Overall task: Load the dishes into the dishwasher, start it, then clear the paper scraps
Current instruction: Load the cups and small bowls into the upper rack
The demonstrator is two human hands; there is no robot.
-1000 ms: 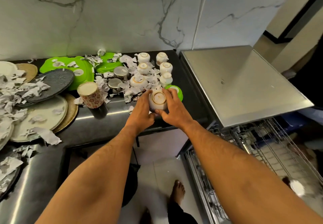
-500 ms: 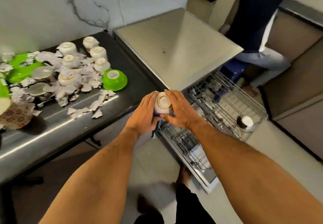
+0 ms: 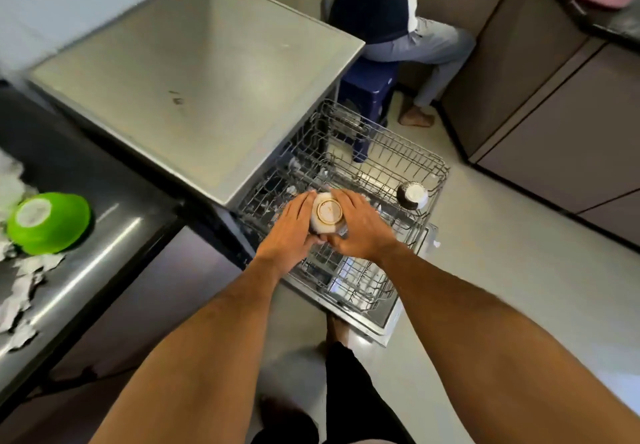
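Here, left hand (image 3: 289, 232) and right hand (image 3: 360, 227) cupped around an upturned white bowl (image 3: 327, 213), held between both palms above the pulled-out dishwasher rack (image 3: 408, 166). Another bowl (image 3: 412, 195) in the rack's far corner. Green bowl (image 3: 48, 221) and paper scraps (image 3: 20, 291) on the bench (image 3: 104, 235).

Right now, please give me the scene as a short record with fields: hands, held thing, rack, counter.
hands: left hand and right hand both hold one white cup
held thing: cup upside down, gold ring on its base
rack: dishwasher rack pulled out; one upturned cup at its far corner
counter: green bowl upside down, paper scraps beside it
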